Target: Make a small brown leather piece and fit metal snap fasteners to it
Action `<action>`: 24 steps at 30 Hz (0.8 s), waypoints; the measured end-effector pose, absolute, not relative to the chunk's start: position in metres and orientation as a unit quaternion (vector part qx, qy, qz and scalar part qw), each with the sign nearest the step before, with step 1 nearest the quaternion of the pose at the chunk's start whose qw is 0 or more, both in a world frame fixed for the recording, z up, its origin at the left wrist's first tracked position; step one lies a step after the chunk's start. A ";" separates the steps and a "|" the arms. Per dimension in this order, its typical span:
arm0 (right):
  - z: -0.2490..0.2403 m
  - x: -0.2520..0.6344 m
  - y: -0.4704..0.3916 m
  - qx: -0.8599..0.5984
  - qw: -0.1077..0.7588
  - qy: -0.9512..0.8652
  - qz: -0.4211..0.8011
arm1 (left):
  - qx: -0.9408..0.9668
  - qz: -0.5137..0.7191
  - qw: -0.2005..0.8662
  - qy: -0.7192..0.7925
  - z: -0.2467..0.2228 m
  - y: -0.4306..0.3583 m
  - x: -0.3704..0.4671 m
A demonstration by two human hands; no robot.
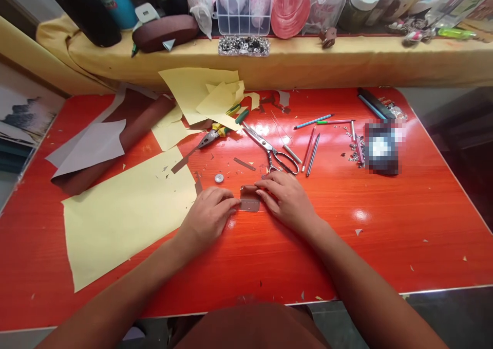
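Note:
A small brown folded piece [250,203], leather-like, lies on the red table between my hands, with a pale line of marks across it and a tiny shiny spot at its upper left. My left hand [211,213] holds its left edge between thumb and fingers. At its upper right, the thumb and fingers of my right hand [285,199] close on the other edge. Just beyond my left hand sits a round grey metal disc [219,178]. Scissors [271,151] lie beyond my right hand, their handles close to its fingers.
On the red table [365,256] are yellow paper [127,215], a brown roll [111,153], pliers [211,135], pens [313,154] and small scraps. A blurred dark object [382,148] lies right. Behind, a yellow-covered ledge [308,63] bears jars and a clear box [244,15].

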State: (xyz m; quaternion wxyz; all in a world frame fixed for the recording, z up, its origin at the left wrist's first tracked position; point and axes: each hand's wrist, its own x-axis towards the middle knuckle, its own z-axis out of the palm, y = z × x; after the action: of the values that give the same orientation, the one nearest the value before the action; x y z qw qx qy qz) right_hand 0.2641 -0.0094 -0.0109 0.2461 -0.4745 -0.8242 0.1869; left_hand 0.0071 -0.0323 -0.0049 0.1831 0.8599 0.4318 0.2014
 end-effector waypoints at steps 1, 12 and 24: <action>-0.011 0.264 -0.009 -0.475 0.246 -0.824 0.187 | 0.858 0.204 0.190 0.432 -0.006 -0.032 0.007; -0.008 0.264 -0.006 -0.473 0.230 -0.827 0.199 | 0.872 0.178 0.214 0.402 -0.003 -0.021 0.003; -0.008 0.264 -0.006 -0.466 0.231 -0.830 0.202 | 0.880 0.176 0.231 0.376 -0.001 -0.014 0.000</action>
State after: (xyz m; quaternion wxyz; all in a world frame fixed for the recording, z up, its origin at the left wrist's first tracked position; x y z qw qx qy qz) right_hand 0.2644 -0.0056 -0.0078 0.2306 -0.4663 -0.8299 0.2016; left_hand -0.0004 -0.0138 -0.0010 0.2305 0.8802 0.3757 0.1758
